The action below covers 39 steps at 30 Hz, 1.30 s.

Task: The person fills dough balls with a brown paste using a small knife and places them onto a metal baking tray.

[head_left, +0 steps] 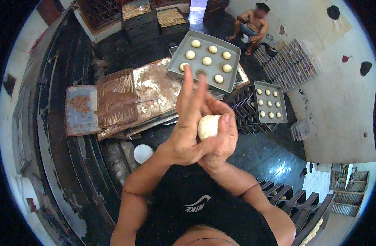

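A pale ball of dough (207, 126) sits between both of my hands, held at chest height. My right hand (220, 135) cups it from below and the right, fingers curled round it. My left hand (190, 119) presses against its left side, with the index and middle fingers stretched straight up. Just beyond my hands a grey metal baking tray (233, 61) carries several round dough balls (207, 60) in rows.
A smaller tray (283, 102) of dough balls rests on dark stacked racks at right. Left of my hands lie flat trays smeared with brown paste (116, 102) and a white lid (143, 153). Crates of baked goods (171, 18) stand behind. Another person (252, 24) sits by the far wall.
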Available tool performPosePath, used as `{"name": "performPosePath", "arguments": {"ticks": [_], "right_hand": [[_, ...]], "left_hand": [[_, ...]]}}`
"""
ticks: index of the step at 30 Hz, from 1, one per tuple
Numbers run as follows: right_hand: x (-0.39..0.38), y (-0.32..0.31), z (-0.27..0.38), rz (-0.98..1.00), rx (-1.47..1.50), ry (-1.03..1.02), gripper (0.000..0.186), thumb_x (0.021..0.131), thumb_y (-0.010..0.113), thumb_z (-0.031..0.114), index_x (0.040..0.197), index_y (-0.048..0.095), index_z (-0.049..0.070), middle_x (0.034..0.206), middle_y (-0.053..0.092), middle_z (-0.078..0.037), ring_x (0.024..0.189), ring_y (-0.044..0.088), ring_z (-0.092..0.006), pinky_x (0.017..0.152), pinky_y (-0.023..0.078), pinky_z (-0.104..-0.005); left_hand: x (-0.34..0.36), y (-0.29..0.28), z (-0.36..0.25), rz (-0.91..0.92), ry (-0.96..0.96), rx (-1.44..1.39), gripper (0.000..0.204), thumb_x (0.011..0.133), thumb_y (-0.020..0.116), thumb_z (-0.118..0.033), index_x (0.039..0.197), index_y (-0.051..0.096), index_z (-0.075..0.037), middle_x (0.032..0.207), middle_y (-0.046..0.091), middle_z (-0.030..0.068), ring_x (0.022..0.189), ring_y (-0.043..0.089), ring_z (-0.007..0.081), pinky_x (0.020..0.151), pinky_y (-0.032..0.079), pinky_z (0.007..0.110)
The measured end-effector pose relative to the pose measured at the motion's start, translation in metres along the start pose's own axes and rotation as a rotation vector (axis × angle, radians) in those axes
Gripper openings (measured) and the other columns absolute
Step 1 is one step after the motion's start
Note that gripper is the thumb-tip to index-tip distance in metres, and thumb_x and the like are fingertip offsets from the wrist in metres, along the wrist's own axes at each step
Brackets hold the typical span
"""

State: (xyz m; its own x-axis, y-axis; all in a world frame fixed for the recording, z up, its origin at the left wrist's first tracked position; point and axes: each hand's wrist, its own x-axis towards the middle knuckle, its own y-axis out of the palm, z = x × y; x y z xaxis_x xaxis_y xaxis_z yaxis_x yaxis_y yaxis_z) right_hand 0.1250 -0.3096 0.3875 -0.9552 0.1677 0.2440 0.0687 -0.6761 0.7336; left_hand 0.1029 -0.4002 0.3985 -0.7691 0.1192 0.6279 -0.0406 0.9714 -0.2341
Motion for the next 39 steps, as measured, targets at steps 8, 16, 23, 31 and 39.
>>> {"name": "performPosePath", "arguments": {"ticks": [8,16,23,31,39], "right_hand": [[0.055,-0.100,0.059,0.045,-0.301,-0.327,0.027,0.108,0.046,0.018,0.118,0.058,-0.004,0.129,0.061,-0.027,0.124,0.062,-0.0427,0.106,0.052,-0.0521],[0.108,-0.223,0.101,-0.051,0.062,0.063,0.027,0.102,0.057,0.021,0.110,0.062,-0.004,0.110,0.065,-0.023,0.100,0.066,-0.0316,0.091,0.056,-0.0445],[0.149,-0.281,0.057,-0.174,0.113,0.197,0.029,0.103,0.057,0.026,0.109,0.061,-0.002,0.108,0.064,-0.022,0.101,0.065,-0.0352,0.093,0.056,-0.0508],[0.216,-0.344,-0.121,-0.116,-0.841,0.571,0.027,0.104,0.059,0.020,0.110,0.070,-0.003,0.110,0.075,-0.018,0.101,0.072,-0.0248,0.091,0.055,-0.0366],[0.340,-0.360,-0.299,1.043,-1.812,-0.013,0.060,0.098,0.062,0.035,0.143,0.050,-0.003,0.155,0.043,-0.024,0.146,0.036,-0.0440,0.118,0.034,-0.0532]], "left_hand": [[0.023,0.092,0.014,0.105,-0.083,-0.415,0.012,0.082,0.084,-0.006,0.093,0.079,-0.005,0.092,0.068,0.0064,0.092,0.065,0.0198,0.086,0.053,0.035],[0.086,0.222,0.069,0.240,-0.158,-0.365,0.080,0.081,0.087,-0.039,0.147,0.051,-0.012,0.167,0.025,0.0151,0.154,0.021,0.0383,0.120,0.028,0.055],[0.078,0.250,0.143,0.182,-1.005,-0.843,0.078,0.099,0.060,-0.044,0.161,0.028,-0.009,0.169,0.024,0.0086,0.155,0.022,0.0321,0.126,0.018,0.046],[-0.010,0.142,0.285,-0.324,-1.229,-0.374,0.046,0.099,0.064,-0.025,0.140,0.055,-0.007,0.142,0.056,0.0070,0.130,0.052,0.0207,0.107,0.041,0.037],[-0.024,0.056,0.364,-0.306,-1.345,-0.479,0.036,0.101,0.061,-0.023,0.132,0.059,-0.004,0.132,0.062,0.0085,0.121,0.059,0.0197,0.104,0.045,0.035]]}}
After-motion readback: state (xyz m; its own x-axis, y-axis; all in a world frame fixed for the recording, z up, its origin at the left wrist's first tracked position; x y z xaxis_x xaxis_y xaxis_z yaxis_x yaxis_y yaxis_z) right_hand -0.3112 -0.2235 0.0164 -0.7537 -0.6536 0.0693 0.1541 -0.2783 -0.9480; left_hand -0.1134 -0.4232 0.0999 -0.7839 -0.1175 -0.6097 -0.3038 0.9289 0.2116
